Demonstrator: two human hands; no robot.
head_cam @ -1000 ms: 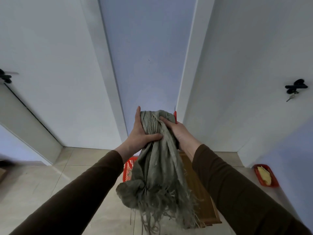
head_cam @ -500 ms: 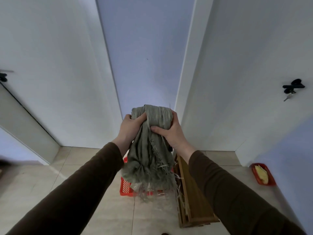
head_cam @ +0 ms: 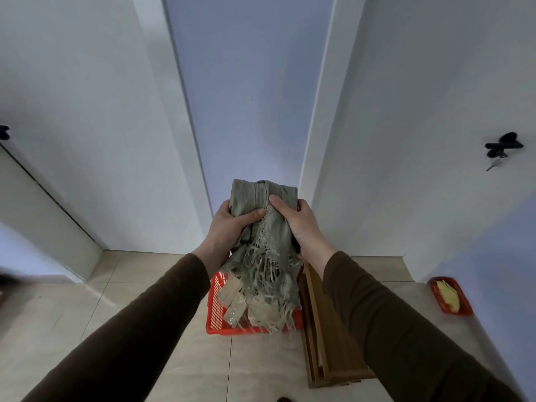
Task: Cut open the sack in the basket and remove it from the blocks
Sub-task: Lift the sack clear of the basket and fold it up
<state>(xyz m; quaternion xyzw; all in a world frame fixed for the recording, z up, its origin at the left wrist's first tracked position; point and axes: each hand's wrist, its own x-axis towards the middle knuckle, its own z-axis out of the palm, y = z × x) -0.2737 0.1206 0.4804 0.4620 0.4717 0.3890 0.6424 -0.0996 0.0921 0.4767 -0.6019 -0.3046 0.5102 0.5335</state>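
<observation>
Above the basket [head_cam: 213, 314], both hands, left hand [head_cam: 229, 224] and right hand [head_cam: 298, 224], gripped the bunched sack [head_cam: 261, 227], blocks [head_cam: 235, 303] freed; setting it aside seemed next.

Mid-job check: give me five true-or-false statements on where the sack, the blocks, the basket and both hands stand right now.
1. Both hands grip the sack. True: the left hand and the right hand hold its bunched upper part.
2. The sack lies flat on the floor. False: it is held up in the air above the red basket, frayed end hanging down.
3. Pale blocks show in the basket below the sack. True.
4. The wooden crate stands to the left of the basket. False: it stands at the basket's right side.
5. The small red tray by the right wall holds nothing. False: something yellow lies in it.
</observation>
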